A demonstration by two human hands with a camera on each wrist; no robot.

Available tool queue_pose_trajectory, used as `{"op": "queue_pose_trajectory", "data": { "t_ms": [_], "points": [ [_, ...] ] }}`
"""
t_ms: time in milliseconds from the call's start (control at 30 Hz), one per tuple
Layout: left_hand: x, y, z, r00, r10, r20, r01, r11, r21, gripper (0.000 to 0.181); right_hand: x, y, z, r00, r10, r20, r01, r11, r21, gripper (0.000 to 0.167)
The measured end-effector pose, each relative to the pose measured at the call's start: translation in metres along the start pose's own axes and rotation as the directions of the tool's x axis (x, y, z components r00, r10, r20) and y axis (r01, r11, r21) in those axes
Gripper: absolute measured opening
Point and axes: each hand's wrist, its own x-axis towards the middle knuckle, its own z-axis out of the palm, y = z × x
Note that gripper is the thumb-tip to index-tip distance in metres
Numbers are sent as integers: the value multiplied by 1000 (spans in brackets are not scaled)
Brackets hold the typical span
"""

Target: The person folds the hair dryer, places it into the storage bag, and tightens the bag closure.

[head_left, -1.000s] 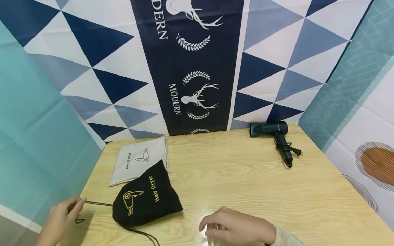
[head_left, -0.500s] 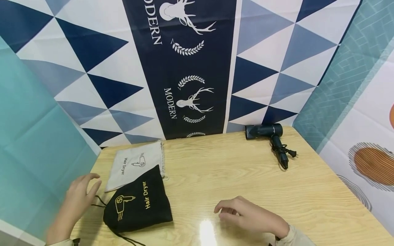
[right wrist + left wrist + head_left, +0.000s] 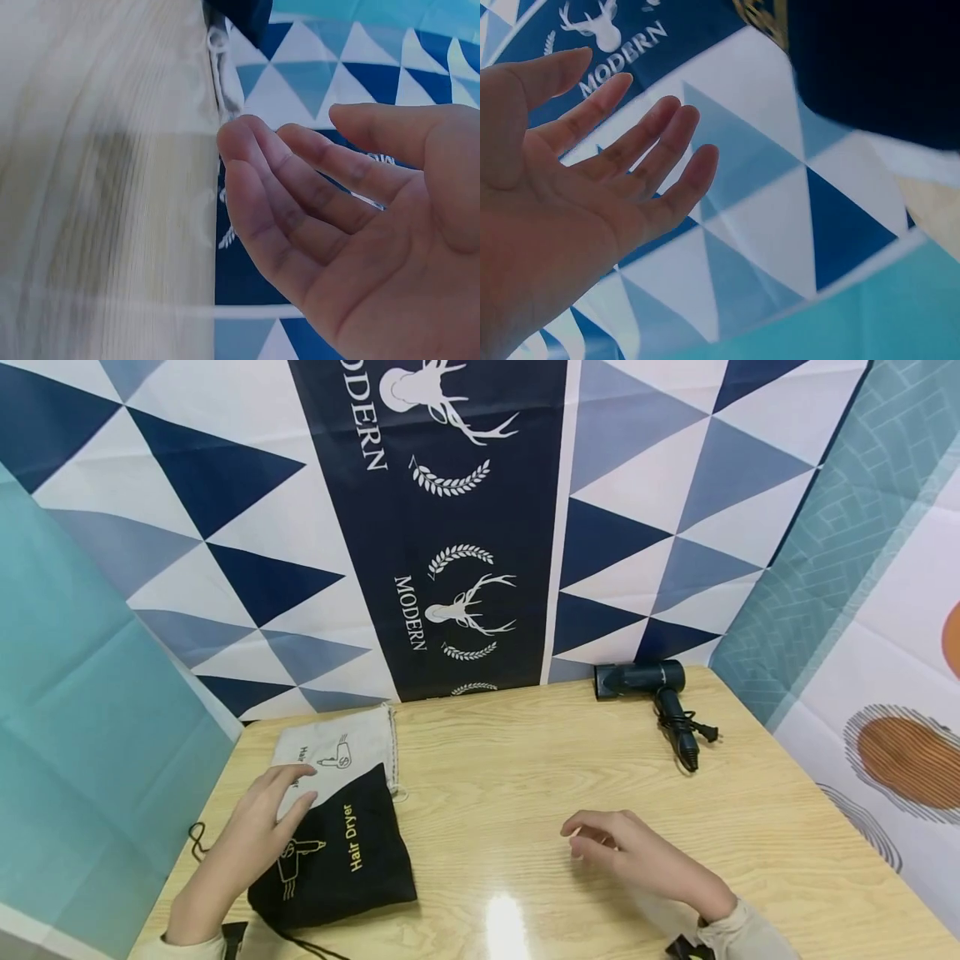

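Note:
In the head view a black drawstring bag (image 3: 367,868), printed "Hair Dryer" in gold, lies at the front left of the table. A light grey bag (image 3: 352,727) with a dark hair dryer print lies partly under its far edge. My left hand (image 3: 262,818) hovers over the black bag, covering part of its print; the left wrist view shows its fingers spread with nothing held. Farther right, my right hand (image 3: 630,852) is above the table, fingers loosely bent around nothing. A black hair dryer (image 3: 641,679) lies at the back right, its cord wound round the handle.
The wooden table (image 3: 480,810) meets a blue and white patterned backdrop (image 3: 480,527) at the back. A teal panel (image 3: 90,710) stands on the left. Another patterned panel (image 3: 885,668) borders the right side. The black bag's cord loop (image 3: 197,839) sticks out on the left.
My left hand has let go of the black bag's drawstring and moved right and forward, over the bag. My right hand has shifted right and slightly forward. The hair dryer stays put.

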Motion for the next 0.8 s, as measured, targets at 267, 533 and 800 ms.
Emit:
{"op": "queue_pose_trajectory", "data": {
  "t_ms": [267, 533, 800],
  "points": [
    [16, 27, 7, 996, 77, 54, -75, 997, -36, 30, -4, 12, -24, 994, 44, -103, -52, 996, -77, 32],
    [41, 60, 14, 980, 182, 84, -182, 983, -11, 31, -11, 23, -56, 970, 90, -225, -127, 980, -155, 29],
    [72, 92, 24, 947, 301, 114, -303, 953, 0, 35, -14, 29, -83, 940, 85, -329, -162, 963, -216, 29]
  ]
}}
